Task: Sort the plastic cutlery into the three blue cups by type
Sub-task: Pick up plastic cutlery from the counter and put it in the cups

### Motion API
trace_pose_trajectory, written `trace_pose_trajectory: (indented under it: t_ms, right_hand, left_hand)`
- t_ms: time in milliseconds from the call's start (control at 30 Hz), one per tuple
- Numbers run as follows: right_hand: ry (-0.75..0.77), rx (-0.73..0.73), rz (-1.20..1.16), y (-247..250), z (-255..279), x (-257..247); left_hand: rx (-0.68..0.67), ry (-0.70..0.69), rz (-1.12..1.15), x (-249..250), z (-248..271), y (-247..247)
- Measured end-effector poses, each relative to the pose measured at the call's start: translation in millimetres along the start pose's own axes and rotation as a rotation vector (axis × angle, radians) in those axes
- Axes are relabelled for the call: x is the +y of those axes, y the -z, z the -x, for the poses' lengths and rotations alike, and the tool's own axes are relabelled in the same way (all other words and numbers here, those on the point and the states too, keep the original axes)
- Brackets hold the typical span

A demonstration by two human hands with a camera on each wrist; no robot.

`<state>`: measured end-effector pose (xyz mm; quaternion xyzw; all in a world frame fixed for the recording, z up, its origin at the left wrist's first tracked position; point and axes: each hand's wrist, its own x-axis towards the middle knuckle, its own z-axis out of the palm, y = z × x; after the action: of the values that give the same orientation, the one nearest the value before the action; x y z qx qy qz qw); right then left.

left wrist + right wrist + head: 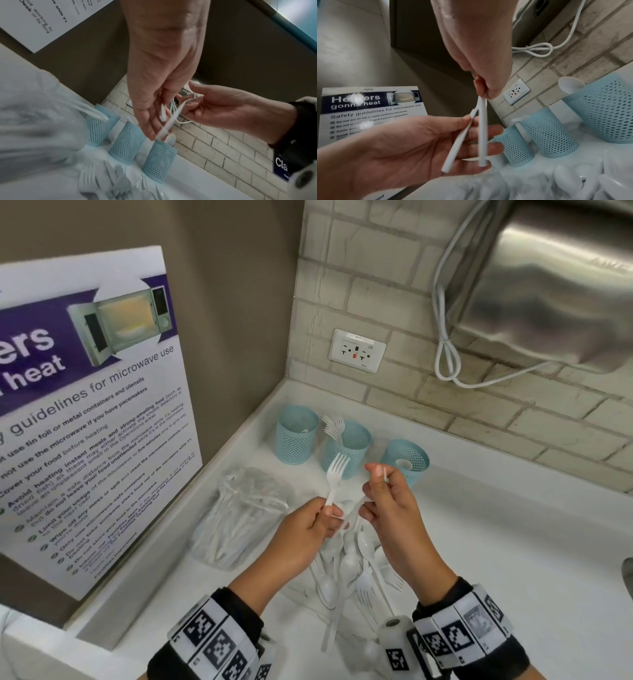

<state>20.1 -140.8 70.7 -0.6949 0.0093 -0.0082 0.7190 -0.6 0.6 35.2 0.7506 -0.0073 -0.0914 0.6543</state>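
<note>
Head view: the left hand (308, 525) pinches a white plastic fork (335, 477) by its handle, tines up, in front of the middle cup (346, 448); the right hand (387, 501) is curled round a thin white handle (356, 506) that slants down toward the left hand; which type of utensil it is cannot be told; three blue cups stand in a row near the wall, the left cup (296, 438) with one piece low inside, the middle one holding forks, the right cup (407, 460) holding a spoon; a loose cutlery pile (346, 573) of spoons and forks lies on the white counter (513, 542) below the hands; a clear bag (239, 515) of more cutlery lies just left of it.

Left wrist view: the fork's handle end (163, 115) shows between the left fingers; the right hand grips the second handle beside it.

Right wrist view: the right fingers (481, 88) clamp two white handles (482, 129) at the top; their lower ends rest against the left hand's fingers.
</note>
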Motion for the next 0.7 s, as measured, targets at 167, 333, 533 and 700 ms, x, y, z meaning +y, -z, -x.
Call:
trace_pose_trajectory:
  t_ms: [167, 333, 533, 700]
  right_hand:
    - [0.002, 0.017, 0.08, 0, -4, 1]
    - [-0.046, -0.021, 0.199, 4, -6, 1]
    - [-0.119, -0.21, 0.065, 13, -12, -8]
    - [-0.045, -0.003, 0.004, 28, -33, -18]
  left_hand:
    - [-0.119, 0.024, 0.048, 8, 6, -1]
    - [-0.2, 0.029, 0.017, 10, 7, 4]
    - [-0.188, 0.109, 0.029, 12, 8, 10]
    - [-0.03, 0.167, 0.03, 4, 4, 15]
